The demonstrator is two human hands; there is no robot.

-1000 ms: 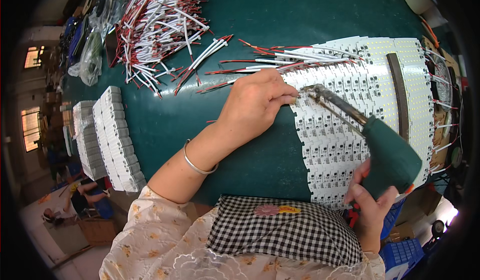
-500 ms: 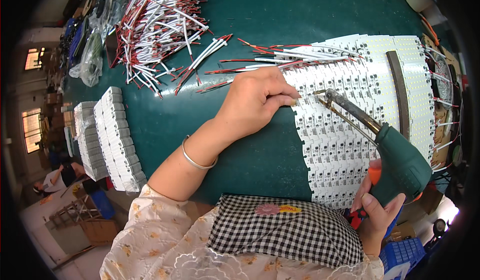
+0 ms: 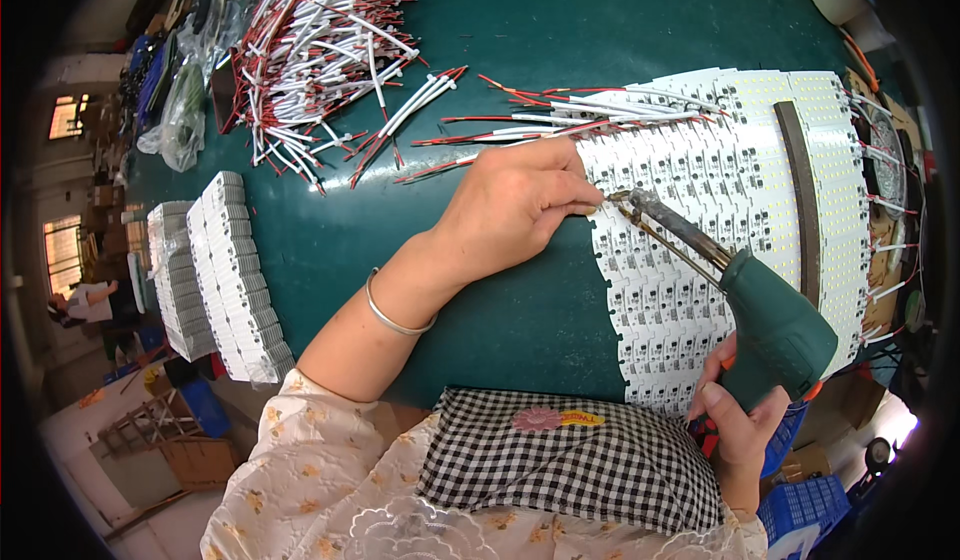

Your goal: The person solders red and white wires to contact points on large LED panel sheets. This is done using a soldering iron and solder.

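Note:
My right hand (image 3: 740, 422) is wrapped round the handle of a green soldering gun (image 3: 778, 325). Its tip reaches the left edge of a spread of overlapping white circuit boards (image 3: 672, 290), close to my left fingertips. My left hand (image 3: 515, 200) is closed in a pinch at that edge; whatever lies between finger and thumb is too small to make out. Just beyond it, several white cables with red and black ends (image 3: 590, 120) lie across the far edge of the boards.
A large heap of red and white cables (image 3: 320, 50) lies at the far left, with a few loose cables (image 3: 410, 115) beside it. Stacked white boards (image 3: 232, 280) stand at the left. A dark strip (image 3: 797, 190) rests across the boards. Behind at left is another person (image 3: 95, 305).
The soldering gun has moved left and slightly down, bringing its tip nearer my left fingertips. My left hand has shifted slightly right. The person in the background has changed posture.

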